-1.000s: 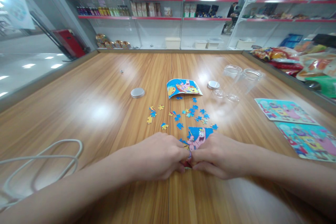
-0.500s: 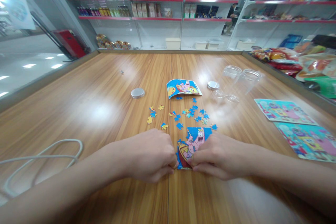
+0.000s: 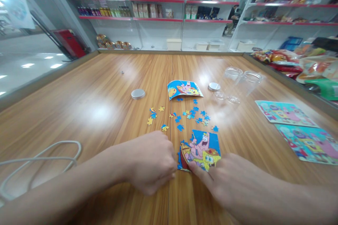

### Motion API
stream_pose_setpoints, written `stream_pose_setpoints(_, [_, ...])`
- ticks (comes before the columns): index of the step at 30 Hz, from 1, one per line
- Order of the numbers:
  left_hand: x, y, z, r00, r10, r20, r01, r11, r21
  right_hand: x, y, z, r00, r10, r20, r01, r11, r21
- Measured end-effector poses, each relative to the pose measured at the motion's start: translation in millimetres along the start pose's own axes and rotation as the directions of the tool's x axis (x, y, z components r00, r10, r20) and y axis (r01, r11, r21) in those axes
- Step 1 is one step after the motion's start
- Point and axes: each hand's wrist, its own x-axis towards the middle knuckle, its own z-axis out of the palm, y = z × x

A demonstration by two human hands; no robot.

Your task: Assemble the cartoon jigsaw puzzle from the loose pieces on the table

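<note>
While the roughly square puzzle (image 3: 204, 146) lies on the tabletop (image 3: 92, 88), picture-top pointing away, the left hand (image 3: 151, 160) curls its fingers (image 3: 169, 168) closed alongside; the right hand (image 3: 232, 179) extends its index finger (image 3: 200, 173) onto it, other fingers' closure unclear.

Wood-grain table (image 3: 105, 77): joined puzzle section (image 3: 202, 144), loose pieces (image 3: 180, 127), curved card (image 3: 186, 89), silver lids (image 3: 138, 94), clear jars (image 3: 245, 86).

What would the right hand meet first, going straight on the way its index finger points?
The right hand, index fingertip over the joined puzzle, would probably meet the left hand past the puzzle's left edge; depth is unclear.
</note>
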Motion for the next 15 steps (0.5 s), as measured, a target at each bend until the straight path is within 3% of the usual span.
stream_pose_setpoints(2, [2,-3,11.8,0.987,0.071,-0.146,-0.071,0.997,0.007,-1,0,1,1.0,0.011,0.009,-0.011,1.0,-0.001])
stream_pose_setpoints(5, [6,-9,26.5,0.962,0.107,-0.252,-0.099,0.994,0.045,-1,5,-1,0.999,0.035,0.003,-0.035,0.999,0.014])
stream_pose_setpoints(10, [8,-10,31.1,0.976,0.082,-0.203,-0.064,0.994,0.094,1,7,-7,0.998,0.07,0.002,-0.07,0.997,0.037])
stream_pose_setpoints(15, [18,6,30.3,0.993,0.009,-0.114,0.014,0.981,0.193,1,2,-15,0.985,0.124,0.117,-0.123,0.992,-0.016])
